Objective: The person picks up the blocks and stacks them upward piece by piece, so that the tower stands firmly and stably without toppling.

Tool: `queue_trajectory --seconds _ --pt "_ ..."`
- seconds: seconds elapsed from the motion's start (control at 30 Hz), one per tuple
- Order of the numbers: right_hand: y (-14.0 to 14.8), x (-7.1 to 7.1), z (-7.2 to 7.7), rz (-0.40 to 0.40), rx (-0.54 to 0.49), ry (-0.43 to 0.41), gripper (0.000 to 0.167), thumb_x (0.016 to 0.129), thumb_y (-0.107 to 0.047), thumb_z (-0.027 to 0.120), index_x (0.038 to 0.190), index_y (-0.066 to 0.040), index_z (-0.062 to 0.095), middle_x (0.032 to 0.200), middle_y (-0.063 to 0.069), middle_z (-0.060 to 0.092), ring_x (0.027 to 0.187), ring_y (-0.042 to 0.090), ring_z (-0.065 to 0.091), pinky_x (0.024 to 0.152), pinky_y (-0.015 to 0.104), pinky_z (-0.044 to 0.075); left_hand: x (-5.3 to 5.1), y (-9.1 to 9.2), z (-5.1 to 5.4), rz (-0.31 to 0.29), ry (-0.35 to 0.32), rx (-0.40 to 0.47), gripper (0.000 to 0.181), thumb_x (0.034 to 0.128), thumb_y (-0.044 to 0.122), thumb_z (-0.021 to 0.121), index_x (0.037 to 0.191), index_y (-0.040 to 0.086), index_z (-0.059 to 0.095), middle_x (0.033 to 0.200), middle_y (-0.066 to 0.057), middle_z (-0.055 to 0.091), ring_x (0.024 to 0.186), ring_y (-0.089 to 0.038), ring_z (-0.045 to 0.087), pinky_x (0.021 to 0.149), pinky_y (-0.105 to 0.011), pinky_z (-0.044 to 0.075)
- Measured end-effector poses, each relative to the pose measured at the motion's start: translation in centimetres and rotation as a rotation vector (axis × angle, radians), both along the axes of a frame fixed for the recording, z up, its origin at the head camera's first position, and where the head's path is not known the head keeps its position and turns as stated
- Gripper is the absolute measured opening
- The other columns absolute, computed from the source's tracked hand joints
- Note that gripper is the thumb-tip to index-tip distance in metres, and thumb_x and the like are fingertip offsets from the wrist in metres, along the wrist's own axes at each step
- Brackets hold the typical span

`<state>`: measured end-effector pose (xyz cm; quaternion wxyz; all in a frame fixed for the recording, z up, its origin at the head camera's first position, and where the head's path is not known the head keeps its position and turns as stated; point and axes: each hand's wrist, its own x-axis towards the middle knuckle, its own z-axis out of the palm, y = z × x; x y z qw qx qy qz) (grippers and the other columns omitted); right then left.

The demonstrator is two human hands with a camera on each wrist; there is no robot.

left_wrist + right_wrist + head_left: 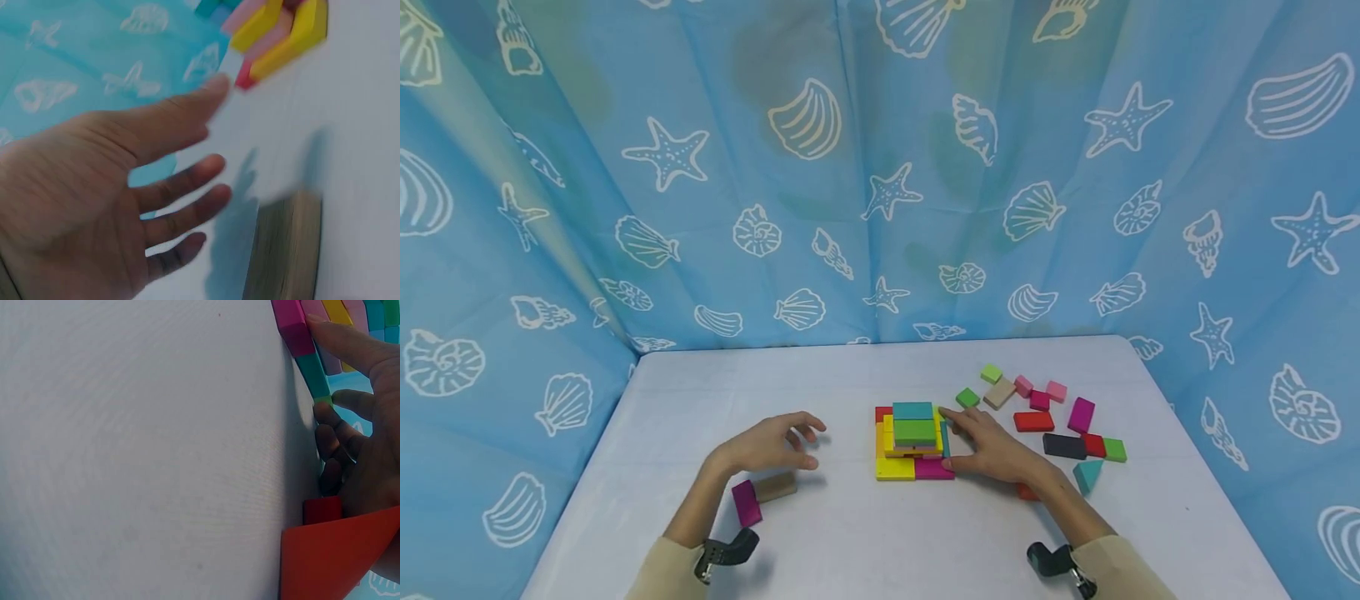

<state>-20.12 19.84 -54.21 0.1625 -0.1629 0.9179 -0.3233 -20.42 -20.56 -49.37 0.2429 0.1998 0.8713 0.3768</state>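
A low, stepped stack of coloured wooden blocks (914, 432) stands near the middle of the white table, with a yellow and magenta base and teal and green blocks on top. My right hand (996, 446) is at the stack's right side, thumb and fingers spread along it. In the right wrist view the thumb touches the blocks near a magenta block (294, 328), and the fingertips are by the far end of a teal block (312, 375). My left hand (767, 443) hovers left of the stack, holding nothing, fingers loosely bent. Below it lies a brown block (775, 487).
A purple block (747, 503) touches the brown one. Right of the stack lie scattered loose blocks, among them a black block (1064, 446), a red block (1033, 422) and a teal triangle (1087, 476). An orange-red block (1027, 492) is partly hidden under my right forearm. A blue shell-patterned curtain (880, 208) hangs behind.
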Motion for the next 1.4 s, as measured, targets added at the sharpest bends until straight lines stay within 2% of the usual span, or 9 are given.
queue_trajectory --seconds 0.13,0.3,0.4,0.47,0.63,0.8,1.0,1.2,1.4 --pt "0.0 0.0 0.1 -0.006 0.007 0.002 0.098 0.072 -0.045 0.087 0.156 -0.029 0.038 0.136 0.003 0.050 0.130 0.025 0.043 0.098 0.058 0.049 1.4 -2.5 0.1 0.027 0.027 -0.131 0.051 0.0797 0.030 0.085 0.124 0.016 0.065 0.112 -0.003 0.064 0.105 -0.022 0.058 0.091 -0.047 0.049" --pt "0.0 0.0 0.1 -0.002 0.001 0.006 0.098 0.073 -0.045 0.086 0.156 -0.028 0.038 0.136 0.004 0.050 0.130 0.026 0.043 0.099 0.059 0.048 2.7 -3.5 -0.3 0.089 0.024 -0.235 0.037 0.0733 0.026 0.090 0.104 0.020 0.071 0.102 0.001 0.062 0.096 -0.019 0.055 0.088 -0.044 0.048" --pt "0.0 0.0 0.1 0.005 -0.003 0.011 0.098 0.073 -0.045 0.086 0.156 -0.028 0.038 0.136 0.004 0.050 0.129 0.025 0.044 0.099 0.059 0.048 3.3 -3.6 -0.7 0.140 0.025 -0.258 0.029 0.0714 0.022 0.091 0.093 0.021 0.072 0.096 0.003 0.060 0.091 -0.017 0.053 0.083 -0.041 0.047" --pt "0.0 0.0 0.0 0.006 0.001 0.015 0.098 0.073 -0.046 0.085 0.156 -0.028 0.038 0.136 0.004 0.050 0.129 0.025 0.044 0.099 0.059 0.049 3.5 -3.4 -0.9 0.153 0.035 -0.256 0.028 0.0709 0.020 0.091 0.090 0.021 0.070 0.093 0.005 0.060 0.090 -0.016 0.054 0.084 -0.040 0.047" --pt "0.1 0.0 0.0 0.004 0.010 0.017 0.098 0.073 -0.048 0.085 0.156 -0.029 0.037 0.137 0.004 0.050 0.130 0.026 0.044 0.099 0.060 0.048 3.7 -3.0 -0.8 0.106 0.073 -0.210 0.028 0.0746 0.018 0.088 0.087 0.020 0.064 0.091 0.008 0.064 0.089 -0.013 0.059 0.084 -0.040 0.050" --pt "0.0 0.0 0.0 0.007 0.002 0.015 0.098 0.073 -0.049 0.085 0.156 -0.029 0.037 0.136 0.003 0.050 0.129 0.025 0.044 0.099 0.060 0.048 3.0 -2.3 -1.0 0.094 0.137 -0.120 0.020 0.0818 0.025 0.084 0.089 0.022 0.066 0.088 0.009 0.066 0.083 -0.012 0.062 0.073 -0.033 0.052" --pt "0.0 0.0 -0.2 0.009 -0.002 0.013 0.097 0.073 -0.048 0.085 0.156 -0.029 0.037 0.135 0.002 0.051 0.127 0.023 0.044 0.100 0.058 0.048 0.9 -0.4 -0.7 0.166 0.208 0.035 0.014 0.0888 0.024 0.078 0.101 0.023 0.072 0.095 0.006 0.069 0.085 -0.015 0.064 0.072 -0.031 0.053" --pt "-0.1 -0.1 -0.4 0.028 0.003 0.019 0.097 0.074 -0.049 0.084 0.156 -0.028 0.037 0.135 0.002 0.051 0.127 0.023 0.045 0.098 0.057 0.050 -0.7 3.7 1.0 0.177 0.290 0.146 0.016 0.0904 0.031 0.077 0.106 0.028 0.074 0.101 0.012 0.070 0.088 -0.012 0.063 0.076 -0.030 0.054" --pt "0.1 -0.1 -0.3 0.020 -0.010 0.011 0.097 0.074 -0.049 0.084 0.156 -0.028 0.037 0.134 0.003 0.050 0.126 0.024 0.044 0.098 0.058 0.050 -1.7 8.8 2.1 0.092 0.381 0.228 0.018 0.0933 0.041 0.072 0.109 0.032 0.074 0.101 0.020 0.068 0.091 -0.008 0.060 0.081 -0.031 0.052"
